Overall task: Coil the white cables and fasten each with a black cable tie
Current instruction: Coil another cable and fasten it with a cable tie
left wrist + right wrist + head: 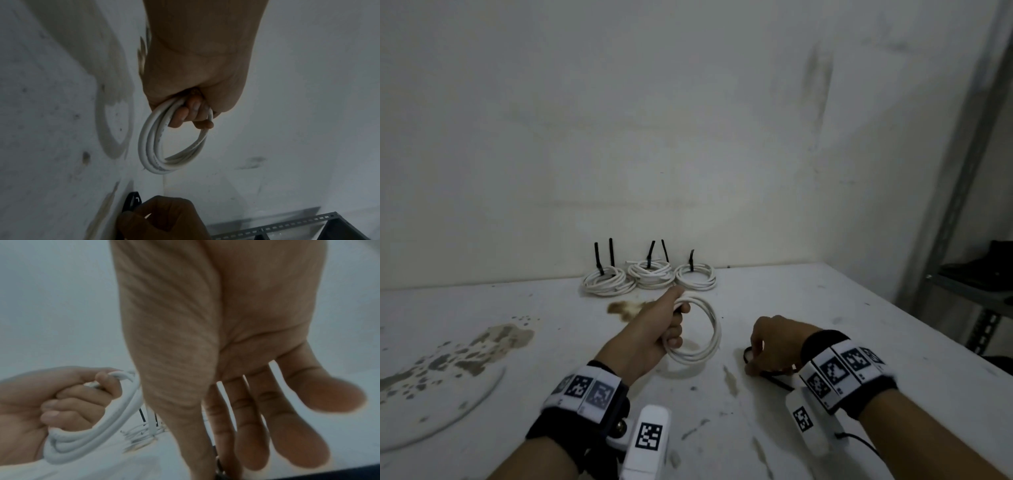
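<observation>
Left hand [654,329] grips the coil [702,339], held clear of the table. Right hand [774,342] fingers the tie [748,353]; grasp unclear. Cable looks light, springy: bind beside the fist.

Three tied coils [649,275] block my reach along the wall [688,120]; bare table [825,308] lies open to my right.

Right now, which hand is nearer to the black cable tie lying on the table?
Right. The right hand is over the black cable tie, fingers touching it. The left hand is off to its left, gripping the white cable coil.
</observation>
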`<act>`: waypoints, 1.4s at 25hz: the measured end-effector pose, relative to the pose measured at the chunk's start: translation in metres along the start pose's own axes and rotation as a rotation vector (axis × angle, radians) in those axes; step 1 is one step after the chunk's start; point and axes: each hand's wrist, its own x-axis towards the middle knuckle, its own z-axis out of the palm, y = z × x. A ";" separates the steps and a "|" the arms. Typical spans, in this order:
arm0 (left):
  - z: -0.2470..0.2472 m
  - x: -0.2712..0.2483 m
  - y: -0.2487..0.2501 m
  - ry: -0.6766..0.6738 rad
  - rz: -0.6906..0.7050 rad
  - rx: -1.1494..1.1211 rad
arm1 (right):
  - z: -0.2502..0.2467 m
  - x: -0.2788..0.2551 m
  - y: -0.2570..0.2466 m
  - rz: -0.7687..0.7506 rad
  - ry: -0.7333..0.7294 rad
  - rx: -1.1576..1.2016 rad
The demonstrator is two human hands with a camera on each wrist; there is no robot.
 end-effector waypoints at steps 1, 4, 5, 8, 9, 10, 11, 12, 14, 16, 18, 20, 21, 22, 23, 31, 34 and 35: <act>0.004 0.001 -0.001 -0.005 -0.009 -0.012 | 0.000 -0.001 0.002 0.004 0.004 0.018; 0.014 0.001 -0.004 -0.014 -0.029 -0.051 | -0.002 -0.006 0.009 -0.008 -0.003 0.030; 0.018 0.001 -0.004 -0.021 -0.030 -0.060 | -0.001 -0.007 0.011 -0.007 0.006 0.022; 0.028 0.001 -0.005 -0.031 -0.036 -0.080 | 0.005 -0.007 0.016 0.008 0.034 0.038; 0.031 0.000 -0.005 -0.033 -0.040 -0.078 | 0.008 -0.006 0.018 0.013 0.047 0.059; 0.034 0.000 -0.006 -0.037 -0.044 -0.074 | 0.009 -0.006 0.021 0.015 0.063 0.078; 0.036 0.000 -0.007 -0.040 -0.046 -0.070 | 0.009 -0.007 0.022 0.015 0.077 0.095; 0.039 -0.001 -0.007 -0.042 -0.049 -0.068 | 0.008 -0.009 0.025 0.016 0.089 0.120; 0.042 0.000 -0.006 -0.045 -0.051 -0.072 | 0.003 -0.011 0.032 0.019 0.135 0.212; 0.044 0.000 -0.006 -0.046 -0.049 -0.075 | -0.004 -0.015 0.039 0.035 0.201 0.306; 0.046 0.001 -0.005 -0.047 -0.050 -0.069 | -0.010 -0.018 0.042 0.037 0.276 0.392; 0.048 0.002 -0.005 -0.049 -0.047 -0.056 | -0.016 -0.023 0.037 -0.017 0.390 0.560; 0.049 0.002 -0.005 -0.050 -0.043 -0.048 | -0.020 -0.026 0.030 -0.070 0.436 0.675; 0.049 0.003 -0.004 -0.051 -0.038 -0.040 | -0.023 -0.029 0.021 -0.129 0.458 0.792; 0.049 0.004 -0.003 -0.053 -0.032 -0.033 | -0.027 -0.033 0.010 -0.190 0.460 0.901; -0.003 0.008 0.018 0.062 0.077 -0.051 | -0.041 -0.038 -0.066 -0.580 0.302 1.357; -0.037 -0.002 0.029 0.156 0.131 -0.004 | -0.034 -0.028 -0.096 -0.616 0.283 1.334; -0.049 -0.006 0.032 0.193 0.151 0.014 | -0.030 -0.023 -0.108 -0.630 0.304 1.313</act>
